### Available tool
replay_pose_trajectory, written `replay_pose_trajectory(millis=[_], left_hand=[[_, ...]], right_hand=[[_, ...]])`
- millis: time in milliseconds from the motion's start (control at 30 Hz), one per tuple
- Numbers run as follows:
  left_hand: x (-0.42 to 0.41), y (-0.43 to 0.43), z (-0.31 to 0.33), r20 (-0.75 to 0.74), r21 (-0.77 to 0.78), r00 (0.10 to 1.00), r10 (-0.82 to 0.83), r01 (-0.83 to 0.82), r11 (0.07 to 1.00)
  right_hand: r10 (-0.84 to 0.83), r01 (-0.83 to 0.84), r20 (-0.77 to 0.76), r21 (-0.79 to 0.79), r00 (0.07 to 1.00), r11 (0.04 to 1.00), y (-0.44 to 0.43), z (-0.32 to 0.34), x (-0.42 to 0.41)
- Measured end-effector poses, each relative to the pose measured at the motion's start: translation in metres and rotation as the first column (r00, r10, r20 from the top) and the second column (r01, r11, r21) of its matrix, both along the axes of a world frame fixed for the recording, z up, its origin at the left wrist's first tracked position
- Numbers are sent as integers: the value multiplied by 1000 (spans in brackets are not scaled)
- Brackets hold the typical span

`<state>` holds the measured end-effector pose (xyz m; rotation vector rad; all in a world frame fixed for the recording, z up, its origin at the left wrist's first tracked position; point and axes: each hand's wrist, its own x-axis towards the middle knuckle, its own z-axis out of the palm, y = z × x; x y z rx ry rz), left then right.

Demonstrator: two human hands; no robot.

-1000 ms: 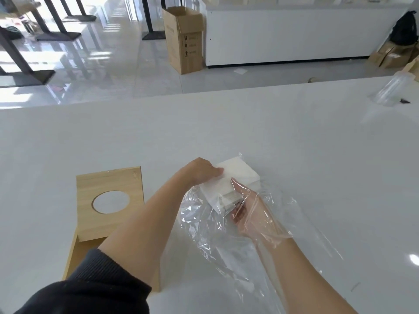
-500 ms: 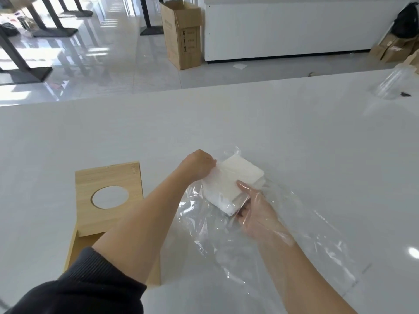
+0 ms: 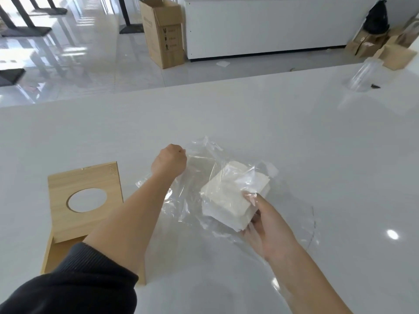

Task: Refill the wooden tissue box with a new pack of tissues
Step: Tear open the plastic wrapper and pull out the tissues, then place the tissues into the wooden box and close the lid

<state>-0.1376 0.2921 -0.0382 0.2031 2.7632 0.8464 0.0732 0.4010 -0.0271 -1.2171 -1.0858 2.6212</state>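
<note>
A white stack of tissues (image 3: 229, 198) sits partly inside a clear plastic wrapper (image 3: 195, 177) on the white table (image 3: 294, 143). My right hand (image 3: 267, 225) grips the stack's near right corner. My left hand (image 3: 169, 160) is closed on the wrapper's far left edge, pulled away from the stack. The wooden tissue box (image 3: 51, 257) stands at the near left, mostly hidden by my left arm. Its wooden lid (image 3: 59, 189), with a round hole, leans on the box's far side.
A clear plastic cup (image 3: 362, 75) lies at the table's far right. Beyond the table's far edge are an open cardboard box (image 3: 162, 35), a white counter (image 3: 260, 26), table legs at the left and more cardboard at the right.
My left hand has let go of the stack and drawn the wrapper up and left. My right hand has come out of the wrapper and now holds the stack's corner.
</note>
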Motion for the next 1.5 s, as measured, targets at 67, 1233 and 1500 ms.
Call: replay_pose_trajectory(millis=[67, 1233, 1500], left_hand=[[1, 0, -3, -34, -20, 999, 14, -15, 1000], [94, 13, -17, -158, -293, 976, -148, 97, 951], [103, -2, -33, -188, -415, 951, -245, 149, 898]], right_hand=[[-11, 10, 12, 23, 1000, 1000, 4, 7, 12], [-73, 114, -341, 103, 937, 988, 12, 106, 52], [-45, 112, -465, 119, 884, 987, 24, 131, 62]])
